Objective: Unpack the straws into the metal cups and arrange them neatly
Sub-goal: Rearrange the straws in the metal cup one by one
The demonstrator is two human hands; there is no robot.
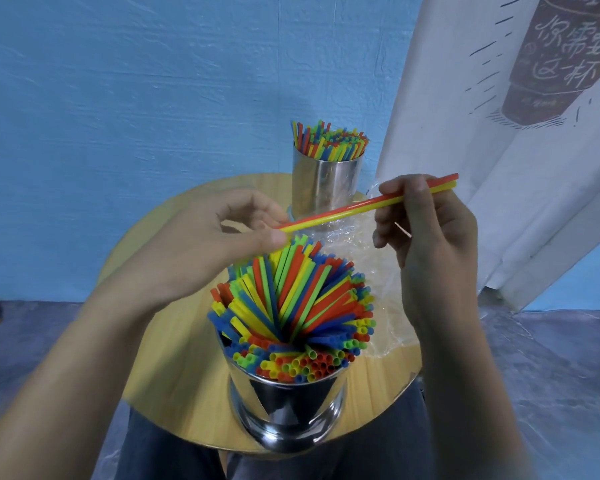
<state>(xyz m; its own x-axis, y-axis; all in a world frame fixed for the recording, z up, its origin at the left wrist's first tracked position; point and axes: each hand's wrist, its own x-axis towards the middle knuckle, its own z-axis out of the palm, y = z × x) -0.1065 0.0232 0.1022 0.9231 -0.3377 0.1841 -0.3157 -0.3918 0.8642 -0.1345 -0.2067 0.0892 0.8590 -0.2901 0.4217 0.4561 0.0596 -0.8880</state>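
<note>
Status: the task is judged near completion. Two metal cups stand on the round table (174, 341): the near metal cup (284, 403) at the near edge and the far metal cup (326, 185) at the far edge. Both are packed with upright coloured straws, too many to count. The near bundle (291, 306) fans outward and leans unevenly, while the far bundle (329, 140) sits tighter. One clear plastic wrapper (378, 306) lies crumpled and apparently emptied toward the right edge, between the two cups. Two loose straws (361, 206), one orange and one yellow, are held side by side, nearly level, above the near cup and in front of the far cup. The left hand (222, 244) pinches their left end between thumb and fingers. The right hand (426, 230) has its fingers curled round them close to the right end. Work outstanding, by estimate: insert these two straws into a cup, then square up the splayed near bundle. Count: two cups, two held straws, one wrapper. A printed cloth banner (499, 133) hangs beyond the right edge.
</note>
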